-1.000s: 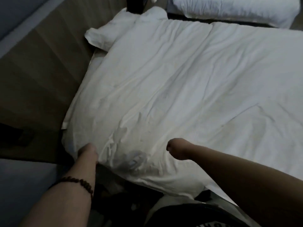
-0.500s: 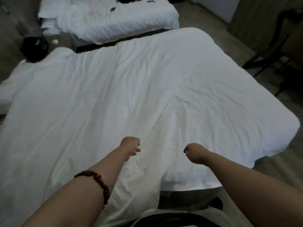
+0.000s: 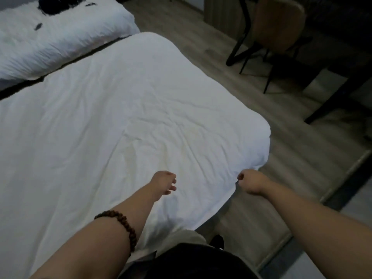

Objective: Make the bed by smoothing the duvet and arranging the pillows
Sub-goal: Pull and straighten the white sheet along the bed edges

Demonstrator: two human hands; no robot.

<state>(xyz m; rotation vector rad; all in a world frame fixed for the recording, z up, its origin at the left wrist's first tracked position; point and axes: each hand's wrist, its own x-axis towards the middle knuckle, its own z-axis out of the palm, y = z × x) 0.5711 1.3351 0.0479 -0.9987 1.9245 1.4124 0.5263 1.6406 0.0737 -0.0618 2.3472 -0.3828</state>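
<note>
The white duvet point(image 3: 112, 121) lies spread over the bed, with shallow creases near its near right corner. My left hand point(image 3: 164, 183) sits just over the duvet close to the near edge, its fingers loosely curled and holding nothing. At the duvet's near right corner my right hand point(image 3: 252, 182) has its fingers curled on the fabric's edge. A beaded bracelet point(image 3: 120, 224) is on my left wrist. No pillow shows in this view.
A second bed point(image 3: 60, 41) with rumpled white bedding and dark items stands at the far left, across a narrow dark gap. A brown chair point(image 3: 279, 35) and a dark table leg point(image 3: 330, 101) stand on the wooden floor point(image 3: 201, 37) to the right.
The view has swung from the bed's left corner to its right corner. Both hands travelled right along the near edge, and the right hand now meets the duvet's corner.
</note>
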